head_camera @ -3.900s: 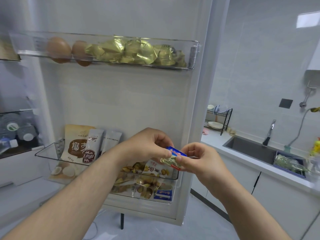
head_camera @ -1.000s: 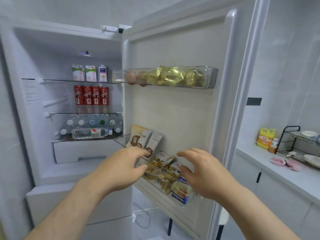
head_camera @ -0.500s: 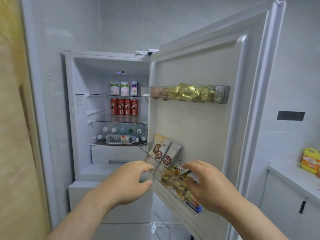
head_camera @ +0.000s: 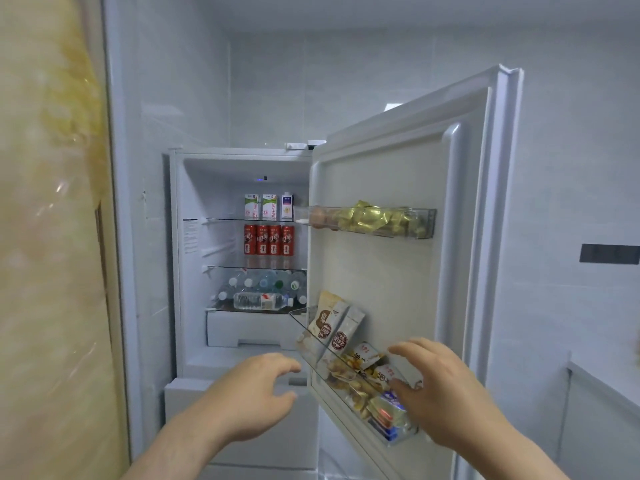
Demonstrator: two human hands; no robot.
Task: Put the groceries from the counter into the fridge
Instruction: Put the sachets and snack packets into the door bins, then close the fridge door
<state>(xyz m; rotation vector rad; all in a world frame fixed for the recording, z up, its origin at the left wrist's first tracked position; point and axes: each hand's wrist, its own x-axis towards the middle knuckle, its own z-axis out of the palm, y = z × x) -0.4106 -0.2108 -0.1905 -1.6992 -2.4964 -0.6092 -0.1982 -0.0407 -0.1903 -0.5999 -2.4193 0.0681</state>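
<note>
The fridge door (head_camera: pixel 381 168) stands wide open. Both hands are empty, fingers spread and relaxed. The left hand (head_camera: pixel 256 393) hovers just left of the lower door bin (head_camera: pixel 304 336). The right hand (head_camera: pixel 446 393) is at the bin's near end; I cannot tell whether it touches. The snack packets (head_camera: pixel 346 336) fill that bin. The upper door bin (head_camera: pixel 427 223) holds eggs (head_camera: pixel 317 216) and gold-wrapped packets (head_camera: pixel 374 220). Inside the fridge (head_camera: pixel 194 289), cartons (head_camera: pixel 259 206) stand above red cans (head_camera: pixel 268 240) and water bottles (head_camera: pixel 263 292).

Clear plastic door bins (head_camera: pixel 424 221), shiny gold foil packets (head_camera: pixel 374 218), glossy white fridge door (head_camera: pixel 381 271)
</note>
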